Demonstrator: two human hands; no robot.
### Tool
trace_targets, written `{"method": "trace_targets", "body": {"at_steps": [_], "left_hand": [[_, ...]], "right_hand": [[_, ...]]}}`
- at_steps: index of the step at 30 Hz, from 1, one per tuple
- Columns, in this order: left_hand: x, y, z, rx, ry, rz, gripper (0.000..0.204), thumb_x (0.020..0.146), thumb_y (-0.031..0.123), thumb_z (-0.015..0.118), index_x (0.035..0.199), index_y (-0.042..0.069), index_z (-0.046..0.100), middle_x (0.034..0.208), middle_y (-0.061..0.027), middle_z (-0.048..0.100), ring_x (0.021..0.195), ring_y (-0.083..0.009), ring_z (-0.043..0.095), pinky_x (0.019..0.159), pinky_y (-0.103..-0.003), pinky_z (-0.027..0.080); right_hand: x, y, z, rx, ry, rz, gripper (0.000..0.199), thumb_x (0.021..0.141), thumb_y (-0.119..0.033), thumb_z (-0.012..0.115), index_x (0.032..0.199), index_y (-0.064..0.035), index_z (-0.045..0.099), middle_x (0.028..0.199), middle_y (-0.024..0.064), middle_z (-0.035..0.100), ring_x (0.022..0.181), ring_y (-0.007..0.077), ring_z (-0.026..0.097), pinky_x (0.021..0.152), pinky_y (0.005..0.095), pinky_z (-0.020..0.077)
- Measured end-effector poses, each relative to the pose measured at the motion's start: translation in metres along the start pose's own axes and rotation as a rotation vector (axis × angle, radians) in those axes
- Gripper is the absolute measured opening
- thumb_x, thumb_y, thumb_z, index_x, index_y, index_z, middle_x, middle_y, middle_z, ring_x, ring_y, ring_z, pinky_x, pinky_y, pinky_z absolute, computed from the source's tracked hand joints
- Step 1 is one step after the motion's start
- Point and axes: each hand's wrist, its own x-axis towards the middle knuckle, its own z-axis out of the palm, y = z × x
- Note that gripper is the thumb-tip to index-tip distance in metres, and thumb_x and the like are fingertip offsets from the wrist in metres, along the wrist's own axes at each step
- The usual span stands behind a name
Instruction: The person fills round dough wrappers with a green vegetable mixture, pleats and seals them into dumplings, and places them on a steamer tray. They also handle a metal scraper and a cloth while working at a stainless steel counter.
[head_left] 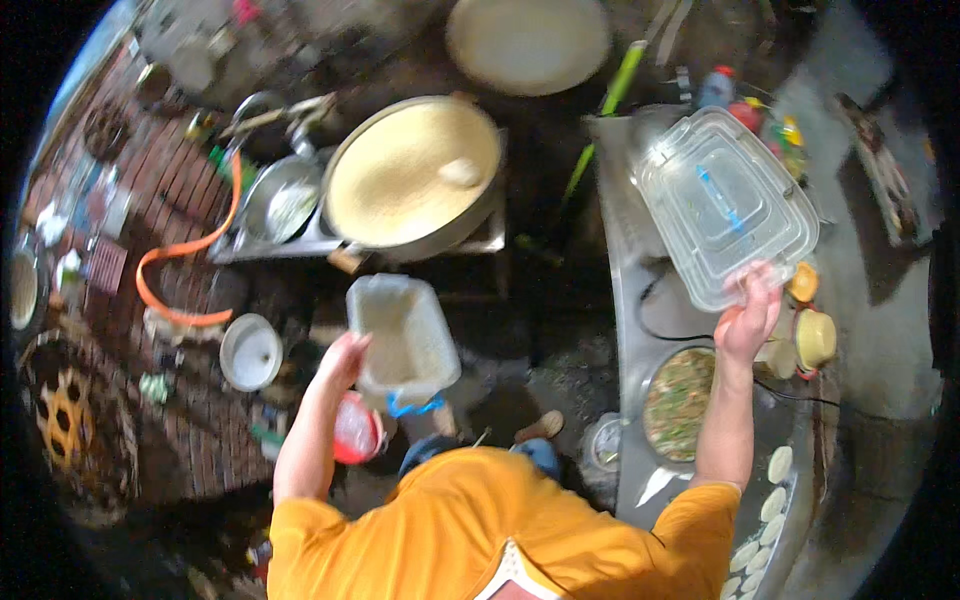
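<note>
My left hand [345, 362] is closed on the rim of a translucent plastic container [438, 350], a deep rectangular tub with rounded corners. The tub is held out in front of my body, its opening facing up, and a blue piece [415, 406] shows at its near edge. On the other side, my right hand [750, 318] grips the near corner of a clear rectangular lid [690, 205] with a blue strip across its middle. The lid is over the far part of the metal counter. Some of my right fingers show through or behind its edge.
Left of centre stands a large pan [400, 170] with a pale yellow layer; a metal bowl [285, 205] is beside it. A pan of chopped filling [680, 405] sits on the right counter [632, 330], near flat dough rounds [773, 503]. Bottles [718, 88] stand at the back right.
</note>
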Motion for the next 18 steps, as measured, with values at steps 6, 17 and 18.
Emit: {"method": "trace_targets", "body": {"at_steps": [6,17,18], "left_hand": [[0.003,0.051,-0.008,-0.112,-0.193,-0.068,0.032,0.089,0.038,0.066,0.079,0.01,0.055,0.066,0.0023,0.047,0.06,-0.0114,0.044,0.057,-0.029,0.04],[0.012,0.069,-0.103,-0.089,-0.277,-0.213,0.044,0.086,0.056,0.063,0.087,0.012,0.067,0.073,-0.0006,0.061,0.062,-0.0148,0.058,0.058,-0.032,0.047],[0.009,0.065,-0.107,-0.095,-0.246,-0.227,0.041,0.086,0.052,0.065,0.088,0.011,0.067,0.074,-0.0013,0.062,0.063,-0.0149,0.059,0.059,-0.032,0.048]], "right_hand": [[-0.184,0.061,0.168,-0.761,-0.447,-0.4,0.024,0.065,-0.008,0.068,0.087,-0.0057,0.06,0.078,0.0131,0.058,0.066,0.0316,0.058,0.061,0.0395,0.0513],[-0.332,0.122,0.3,-0.499,-1.025,-0.528,0.045,0.069,-0.034,0.079,0.094,-0.0034,0.057,0.085,0.0104,0.058,0.074,0.0289,0.058,0.065,0.0387,0.0511],[-0.337,0.126,0.302,-0.486,-1.06,-0.514,0.048,0.072,-0.039,0.078,0.096,-0.0026,0.057,0.086,0.0112,0.057,0.075,0.0291,0.058,0.066,0.0385,0.051]]}}
